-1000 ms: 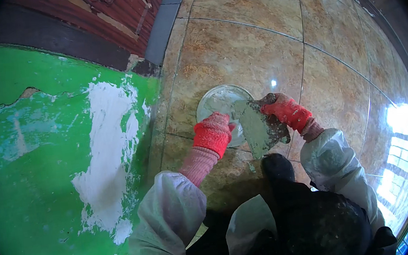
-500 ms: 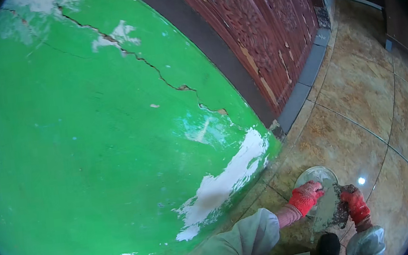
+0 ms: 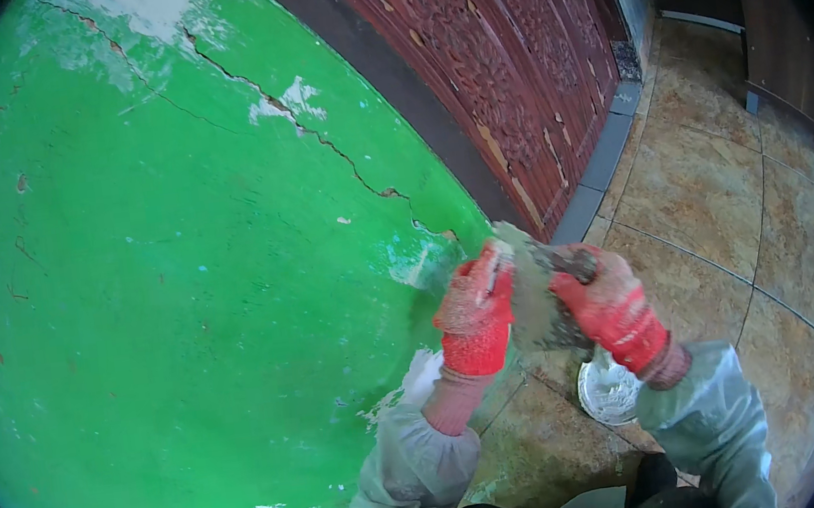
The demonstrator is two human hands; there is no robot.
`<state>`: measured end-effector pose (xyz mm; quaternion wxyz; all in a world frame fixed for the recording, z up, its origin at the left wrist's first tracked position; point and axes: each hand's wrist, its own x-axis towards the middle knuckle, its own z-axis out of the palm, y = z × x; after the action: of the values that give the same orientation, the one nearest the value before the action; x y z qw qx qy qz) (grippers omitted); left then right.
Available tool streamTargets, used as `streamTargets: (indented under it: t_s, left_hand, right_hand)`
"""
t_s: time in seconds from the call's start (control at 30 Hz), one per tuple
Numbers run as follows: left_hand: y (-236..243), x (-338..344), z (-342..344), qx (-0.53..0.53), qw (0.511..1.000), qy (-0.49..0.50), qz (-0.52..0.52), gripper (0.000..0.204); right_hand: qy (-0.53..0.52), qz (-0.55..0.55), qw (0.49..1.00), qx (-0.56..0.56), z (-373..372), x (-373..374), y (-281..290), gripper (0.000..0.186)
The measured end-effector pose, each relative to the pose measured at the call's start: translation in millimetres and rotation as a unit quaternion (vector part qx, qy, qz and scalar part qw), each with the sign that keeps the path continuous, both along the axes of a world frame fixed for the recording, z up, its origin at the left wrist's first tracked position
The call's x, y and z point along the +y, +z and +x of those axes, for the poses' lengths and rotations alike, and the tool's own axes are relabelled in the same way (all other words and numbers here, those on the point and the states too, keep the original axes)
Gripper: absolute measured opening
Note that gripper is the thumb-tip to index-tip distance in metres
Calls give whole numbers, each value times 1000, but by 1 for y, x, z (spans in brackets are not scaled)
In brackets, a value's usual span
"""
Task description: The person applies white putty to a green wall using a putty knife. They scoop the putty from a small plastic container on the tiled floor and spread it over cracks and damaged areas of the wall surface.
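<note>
Between the red-gloved left hand (image 3: pixel 476 308) and right hand (image 3: pixel 616 308), a flat trowel (image 3: pixel 535 305) smeared with grey paste is held above the floor (image 3: pixel 686 192), near the lower corner of the door. The right hand is closed around the trowel's handle. The left hand, fingers bent, is positioned just beside the blade's left edge; from where I stand, blur prevents me from telling whether it grips anything. Below the right hand, a round bucket (image 3: pixel 589 408) containing white paste rests on the brown tiles. To the left is a green wall (image 3: pixel 179 280); a white patch (image 3: pixel 423 378) shows on it, partly behind the left forearm. A jagged crack (image 3: pixel 345 164) runs diagonally down the wall, and beyond it stands a carved red-brown door (image 3: pixel 506 62).
</note>
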<state>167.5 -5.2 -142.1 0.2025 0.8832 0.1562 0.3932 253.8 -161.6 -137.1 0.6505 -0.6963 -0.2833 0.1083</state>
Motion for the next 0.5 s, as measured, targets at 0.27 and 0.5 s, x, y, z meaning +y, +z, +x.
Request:
streamTargets:
  t_s: [0.27, 0.5]
  left_hand:
    - [38, 21, -10, 137, 955, 94, 245, 44]
    - [51, 23, -16, 155, 936, 170, 266, 44]
  right_hand:
    - [16, 51, 998, 12, -11, 57, 7, 36]
    - [5, 30, 994, -109, -33, 66, 10, 35]
